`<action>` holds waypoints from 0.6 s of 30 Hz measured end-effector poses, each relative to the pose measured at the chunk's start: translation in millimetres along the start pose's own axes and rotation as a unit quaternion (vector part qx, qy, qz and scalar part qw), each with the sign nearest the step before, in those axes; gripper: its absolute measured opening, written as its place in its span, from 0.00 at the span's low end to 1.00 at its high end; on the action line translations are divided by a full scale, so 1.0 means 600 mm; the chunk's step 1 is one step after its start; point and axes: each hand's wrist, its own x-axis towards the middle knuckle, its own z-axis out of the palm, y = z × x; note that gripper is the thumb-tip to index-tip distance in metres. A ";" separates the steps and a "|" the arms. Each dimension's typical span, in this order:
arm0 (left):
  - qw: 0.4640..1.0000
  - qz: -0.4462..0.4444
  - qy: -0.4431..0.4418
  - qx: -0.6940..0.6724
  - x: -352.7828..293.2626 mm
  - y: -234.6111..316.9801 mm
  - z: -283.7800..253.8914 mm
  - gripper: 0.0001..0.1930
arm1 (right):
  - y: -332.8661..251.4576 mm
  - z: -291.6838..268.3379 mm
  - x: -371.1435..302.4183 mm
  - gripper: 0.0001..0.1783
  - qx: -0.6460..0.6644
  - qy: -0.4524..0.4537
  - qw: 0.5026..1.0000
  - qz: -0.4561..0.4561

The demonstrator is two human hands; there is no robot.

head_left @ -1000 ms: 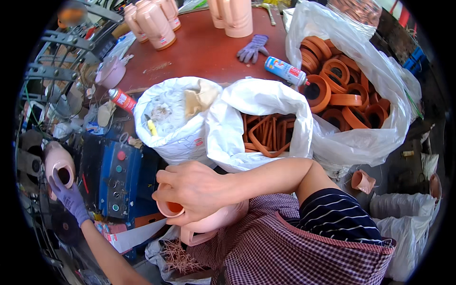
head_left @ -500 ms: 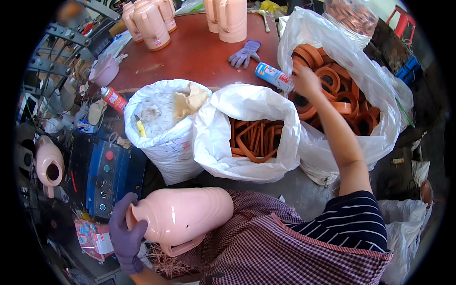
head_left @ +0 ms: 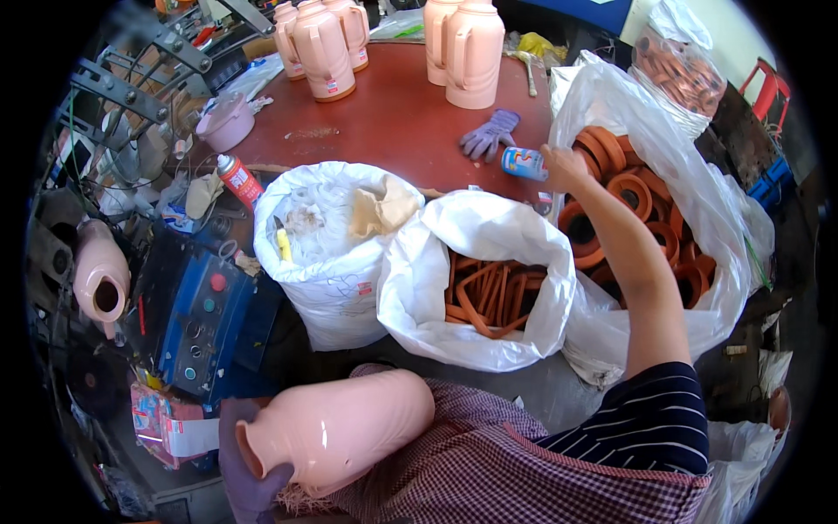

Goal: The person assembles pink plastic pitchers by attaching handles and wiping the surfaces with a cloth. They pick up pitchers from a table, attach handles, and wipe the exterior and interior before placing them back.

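Note:
My left hand (head_left: pixel 249 467), in a purple work glove, is closed round the mouth of a pink thermos casing (head_left: pixel 353 428). The casing lies on its side across my lap, its neck to the left. My bare right arm reaches forward over the bags on the right. My right hand (head_left: pixel 566 168) is closed on the right end of a blue and white spray can (head_left: pixel 524 163) at the table's right edge. My fingers cover that end of the can. Beside it, an empty purple glove (head_left: pixel 491 135) rests on the red table (head_left: pixel 384 113).
Orange-brown rings fill a large white bag (head_left: pixel 611 77) at right. Another bag (head_left: pixel 476 210) holds orange-brown loops; a white sack (head_left: pixel 332 306) carries a yellow-handled cutter (head_left: pixel 284 244). Several pink thermos casings (head_left: pixel 474 57) stand on the table. A blue control box (head_left: pixel 205 306) is at left.
My view has shifted, so the scene sits lower and further right. My right hand has closed over the can's end, and the can has moved slightly. My left hand still holds the casing.

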 end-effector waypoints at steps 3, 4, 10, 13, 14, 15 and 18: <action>0.998 -0.058 0.017 -0.016 -0.009 0.003 0.001 0.49 | 0.031 -0.014 0.084 0.17 -0.182 0.146 0.972 0.002; 0.998 0.060 0.008 -0.004 -0.014 -0.007 -0.001 0.40 | 0.039 -0.016 0.113 0.15 -0.227 0.136 0.964 -0.004; 0.998 0.010 0.055 -0.010 -0.004 -0.025 0.005 0.49 | 0.032 0.005 0.239 0.17 -0.423 0.144 0.892 -0.065; 0.998 -0.002 0.063 -0.004 0.005 -0.015 0.008 0.48 | 0.013 0.027 0.261 0.16 -0.377 0.150 0.908 -0.107; 0.998 -0.002 0.060 -0.003 0.010 -0.013 0.009 0.48 | 0.017 0.031 0.256 0.15 -0.364 0.183 0.905 -0.125; 0.998 -0.017 0.053 0.014 0.014 -0.008 0.008 0.46 | 0.024 0.032 0.252 0.14 -0.350 0.215 0.900 -0.142; 0.996 -0.064 0.046 0.044 0.016 0.012 0.008 0.44 | 0.027 0.009 0.196 0.11 -0.184 0.232 0.948 -0.120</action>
